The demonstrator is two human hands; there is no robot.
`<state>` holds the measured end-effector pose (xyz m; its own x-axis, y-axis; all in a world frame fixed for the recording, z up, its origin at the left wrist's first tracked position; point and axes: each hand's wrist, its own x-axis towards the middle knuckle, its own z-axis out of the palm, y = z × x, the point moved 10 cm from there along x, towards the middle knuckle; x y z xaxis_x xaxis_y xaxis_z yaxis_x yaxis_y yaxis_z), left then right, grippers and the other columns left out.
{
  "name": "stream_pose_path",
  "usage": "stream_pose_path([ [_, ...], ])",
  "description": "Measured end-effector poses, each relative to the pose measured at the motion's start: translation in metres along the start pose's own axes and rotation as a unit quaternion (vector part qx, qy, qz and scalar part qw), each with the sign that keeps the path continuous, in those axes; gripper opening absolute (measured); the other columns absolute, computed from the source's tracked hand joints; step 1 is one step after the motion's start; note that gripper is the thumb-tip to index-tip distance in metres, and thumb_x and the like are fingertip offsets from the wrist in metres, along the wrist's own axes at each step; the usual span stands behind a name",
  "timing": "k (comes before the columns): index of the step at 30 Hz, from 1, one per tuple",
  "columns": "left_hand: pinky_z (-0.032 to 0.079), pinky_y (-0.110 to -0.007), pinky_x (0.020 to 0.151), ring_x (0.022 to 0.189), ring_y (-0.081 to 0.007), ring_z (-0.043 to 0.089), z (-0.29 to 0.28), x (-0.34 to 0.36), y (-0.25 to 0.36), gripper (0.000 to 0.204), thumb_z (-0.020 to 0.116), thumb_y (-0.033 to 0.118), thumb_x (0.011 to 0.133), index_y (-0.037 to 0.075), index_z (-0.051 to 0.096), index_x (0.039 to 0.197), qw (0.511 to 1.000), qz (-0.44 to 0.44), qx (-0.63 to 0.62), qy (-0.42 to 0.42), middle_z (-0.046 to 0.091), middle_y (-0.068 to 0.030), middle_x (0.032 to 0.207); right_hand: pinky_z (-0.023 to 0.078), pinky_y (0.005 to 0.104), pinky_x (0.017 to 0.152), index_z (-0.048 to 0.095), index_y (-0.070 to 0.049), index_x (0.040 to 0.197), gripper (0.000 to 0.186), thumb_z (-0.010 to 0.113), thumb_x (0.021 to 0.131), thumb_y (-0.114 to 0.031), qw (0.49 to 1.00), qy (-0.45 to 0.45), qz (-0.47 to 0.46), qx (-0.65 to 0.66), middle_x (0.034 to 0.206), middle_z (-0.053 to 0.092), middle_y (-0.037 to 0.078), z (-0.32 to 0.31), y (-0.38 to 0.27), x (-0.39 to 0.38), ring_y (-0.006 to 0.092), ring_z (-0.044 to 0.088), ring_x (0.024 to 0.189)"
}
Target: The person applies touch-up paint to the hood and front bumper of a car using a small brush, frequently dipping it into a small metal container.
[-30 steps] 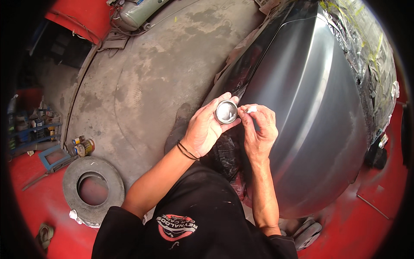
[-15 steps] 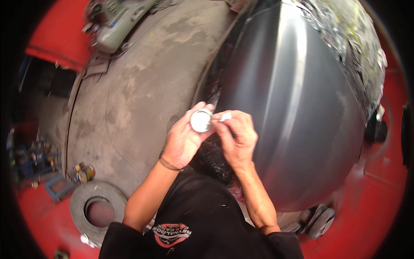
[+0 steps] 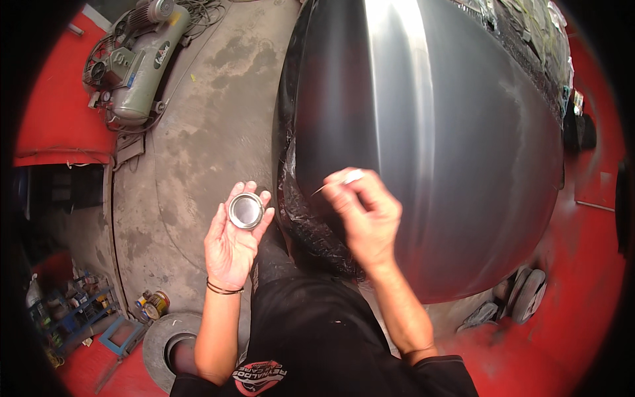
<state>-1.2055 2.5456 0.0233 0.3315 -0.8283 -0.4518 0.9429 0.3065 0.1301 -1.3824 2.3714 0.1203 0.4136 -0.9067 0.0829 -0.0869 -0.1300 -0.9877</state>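
My left hand (image 3: 231,245), palm up, holds a small round metal tin (image 3: 245,211) in its fingers, over the stained concrete floor. My right hand (image 3: 367,218) pinches a thin pointed piece (image 3: 319,189) and a small white bit (image 3: 352,176) that I cannot make out clearly. It is raised over the dark, glossy car hood (image 3: 456,152), to the right of the tin and apart from it. Crumpled dark plastic sheeting (image 3: 297,238) runs along the hood's left edge.
A green air compressor (image 3: 135,86) with cables sits at upper left. Lower left are a rack of cans (image 3: 73,311), a blue frame (image 3: 120,334), paint cans (image 3: 156,306) and a tire (image 3: 159,347). A masked surface (image 3: 536,46) borders the hood at upper right; shoes (image 3: 526,294) lie lower right.
My hands have moved apart: the left one with the tin has shifted left and lower, while the right has drawn back from the tin over the hood. My view has turned, bringing the compressor further in.
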Motion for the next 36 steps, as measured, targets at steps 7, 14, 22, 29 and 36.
stream_pose_path([
  [7, 0.033, -0.063, 0.135, 0.163, -0.0444, 0.037, -0.03, -0.013, 0.021, 0.056, 0.046, 0.027, 0.121, 0.0, 0.036, 0.169, 0.999, 0.032, 0.018, 0.036, 0.043, -0.0177, 0.174, 0.057, 0.0299, 0.097, 0.081, 0.002, 0.108, 0.014, 0.081, 0.103, -0.011, 0.977, 0.139, -0.121, -0.104, 0.107, 0.081, 0.006, -0.101, 0.011, 0.125, 0.0149, 0.074, 0.101],
  [14, 0.032, -0.063, 0.135, 0.164, -0.0436, 0.035, -0.052, -0.014, 0.025, 0.057, 0.047, 0.025, 0.121, 0.001, 0.035, 0.17, 0.997, 0.041, 0.013, 0.069, 0.041, -0.0176, 0.176, 0.057, 0.0276, 0.097, 0.086, -0.002, 0.114, 0.024, 0.087, 0.101, -0.023, 0.974, 0.151, -0.129, -0.108, 0.112, 0.084, 0.004, -0.106, 0.045, 0.2, 0.0108, 0.074, 0.103],
  [22, 0.03, -0.062, 0.136, 0.164, -0.0426, 0.035, -0.048, -0.014, 0.025, 0.056, 0.045, 0.026, 0.121, 0.002, 0.035, 0.171, 0.997, 0.035, -0.003, 0.063, 0.041, -0.0168, 0.177, 0.057, 0.0321, 0.099, 0.088, -0.01, 0.111, 0.021, 0.088, 0.099, -0.026, 0.95, 0.159, -0.174, -0.206, 0.113, 0.084, 0.002, -0.092, 0.043, 0.198, 0.0143, 0.074, 0.105],
  [29, 0.03, -0.062, 0.136, 0.164, -0.0423, 0.035, -0.045, -0.012, 0.025, 0.057, 0.045, 0.026, 0.121, 0.002, 0.034, 0.171, 0.997, 0.034, 0.005, 0.066, 0.04, -0.0168, 0.177, 0.057, 0.0339, 0.102, 0.089, -0.011, 0.11, 0.02, 0.087, 0.099, -0.027, 0.938, 0.173, -0.178, -0.244, 0.114, 0.084, 0.003, -0.093, 0.045, 0.197, 0.0162, 0.073, 0.113],
  [36, 0.033, -0.059, 0.136, 0.164, -0.0395, 0.037, -0.039, -0.01, 0.024, 0.057, 0.047, 0.024, 0.121, 0.002, 0.033, 0.172, 0.998, 0.03, 0.037, 0.052, 0.039, -0.0159, 0.178, 0.054, 0.0394, 0.097, 0.087, -0.014, 0.1, 0.016, 0.086, 0.097, -0.03, 0.918, 0.184, -0.241, -0.256, 0.102, 0.084, 0.0, -0.094, 0.044, 0.197, 0.021, 0.072, 0.101],
])
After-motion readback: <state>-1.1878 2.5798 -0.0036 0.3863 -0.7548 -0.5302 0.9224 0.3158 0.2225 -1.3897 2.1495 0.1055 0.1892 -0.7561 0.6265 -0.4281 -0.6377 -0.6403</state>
